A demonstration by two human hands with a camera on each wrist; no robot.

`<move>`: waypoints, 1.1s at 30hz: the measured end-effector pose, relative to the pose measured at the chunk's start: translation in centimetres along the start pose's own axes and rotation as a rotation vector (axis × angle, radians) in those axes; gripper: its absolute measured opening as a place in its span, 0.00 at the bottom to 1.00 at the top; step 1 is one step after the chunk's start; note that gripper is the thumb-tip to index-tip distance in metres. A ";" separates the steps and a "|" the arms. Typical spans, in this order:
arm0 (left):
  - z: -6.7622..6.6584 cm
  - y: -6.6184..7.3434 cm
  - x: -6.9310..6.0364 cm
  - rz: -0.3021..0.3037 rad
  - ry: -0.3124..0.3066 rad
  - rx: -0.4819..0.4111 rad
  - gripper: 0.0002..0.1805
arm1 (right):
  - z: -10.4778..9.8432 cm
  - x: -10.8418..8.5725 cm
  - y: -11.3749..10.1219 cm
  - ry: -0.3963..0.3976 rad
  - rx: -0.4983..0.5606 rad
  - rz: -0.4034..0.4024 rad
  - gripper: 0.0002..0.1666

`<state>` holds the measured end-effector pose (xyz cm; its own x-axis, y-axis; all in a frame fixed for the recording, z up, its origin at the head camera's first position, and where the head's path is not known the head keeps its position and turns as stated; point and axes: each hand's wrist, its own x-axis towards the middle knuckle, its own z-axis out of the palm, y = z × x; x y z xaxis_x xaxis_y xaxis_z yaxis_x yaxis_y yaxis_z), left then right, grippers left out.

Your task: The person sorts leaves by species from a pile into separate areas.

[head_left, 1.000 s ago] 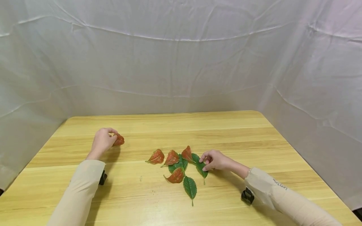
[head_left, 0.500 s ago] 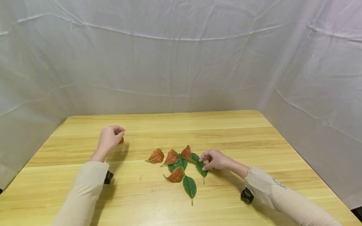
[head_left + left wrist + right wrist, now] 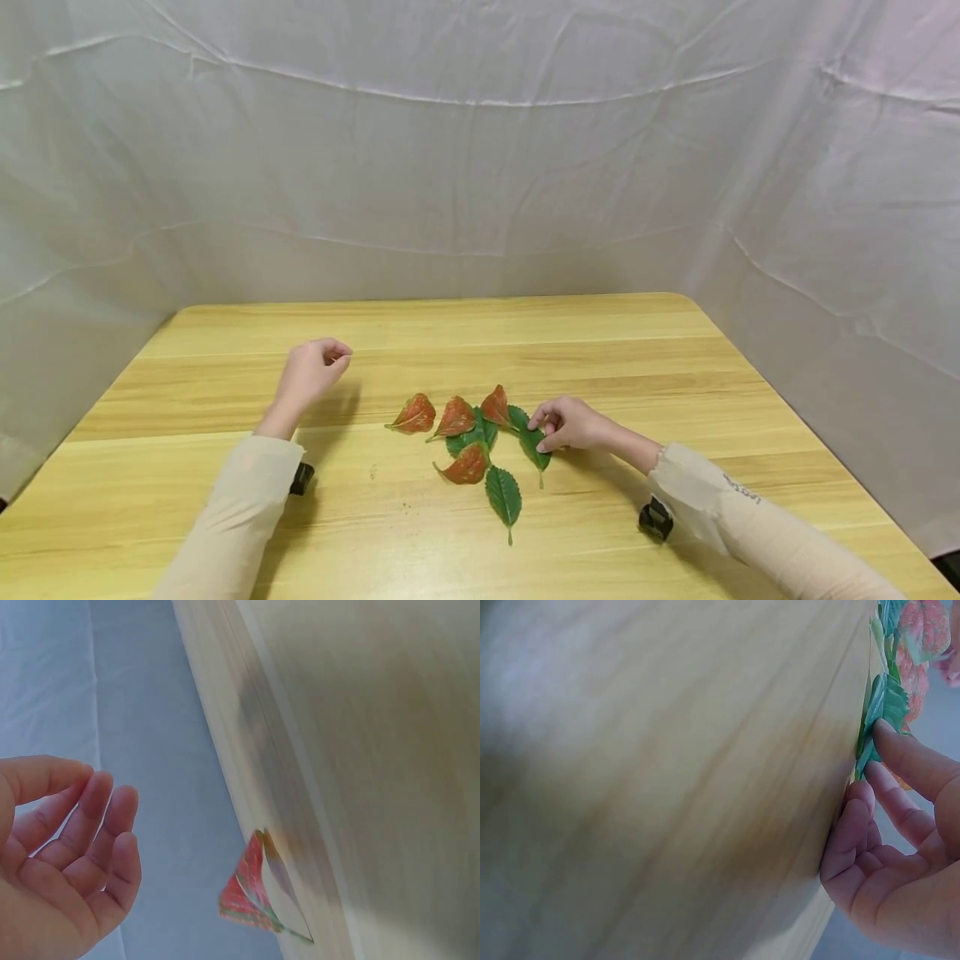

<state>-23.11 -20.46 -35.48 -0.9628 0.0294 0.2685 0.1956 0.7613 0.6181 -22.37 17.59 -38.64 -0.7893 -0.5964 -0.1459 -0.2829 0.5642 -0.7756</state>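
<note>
Head: the left hand [image 3: 311, 368] hangs over the worktop [image 3: 375, 542], far left, fingers curled, thumb and fingertip together; the right hand [image 3: 576, 425] pinches the green leaf [image 3: 529, 440], right of the red leaves [image 3: 456, 417]; the leaf looks light and thin, probably best taken by its near stem.

Left wrist: nothing visible between the fingers; a lone red leaf [image 3: 244, 896] sits apart, its folded edge seemingly easy to lift.

Right wrist: thumb and forefinger grip the green leaf's blade; likely smooth, flexible, easily creased.

We are hovering our left hand [image 3: 309, 373], thumb and index fingertips [image 3: 79, 771] meeting, other fingers [image 3: 116, 819] curving loosely, we are pinching with our right hand [image 3: 572, 425], using thumb [image 3: 916, 756] and index finger [image 3: 904, 806], forearms [image 3: 238, 508] slanting inward
</note>
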 end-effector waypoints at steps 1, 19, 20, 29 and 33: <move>0.1 0.2 -0.1 0.002 0.001 -0.005 0.11 | 0.0 0.0 0.0 0.000 0.000 0.001 0.13; 1.6 2.8 -1.2 0.076 -0.034 -0.047 0.08 | 0.0 0.1 0.2 -0.002 -0.010 -0.009 0.13; 1.7 2.9 -1.2 0.082 -0.037 -0.050 0.08 | 0.0 0.1 0.2 -0.001 -0.012 -0.010 0.13; 2.6 3.9 -1.5 0.110 -0.089 -0.078 0.08 | 0.1 0.0 0.1 0.010 -0.021 -0.012 0.13; 3.1 4.3 -1.6 0.145 -0.097 -0.061 0.07 | 0.0 0.0 0.0 0.009 -0.021 -0.016 0.13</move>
<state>-21.25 -15.25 -35.51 -0.9364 0.2008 0.2877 0.3422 0.7039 0.6224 -22.33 17.56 -38.66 -0.7896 -0.6001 -0.1281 -0.3068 0.5668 -0.7646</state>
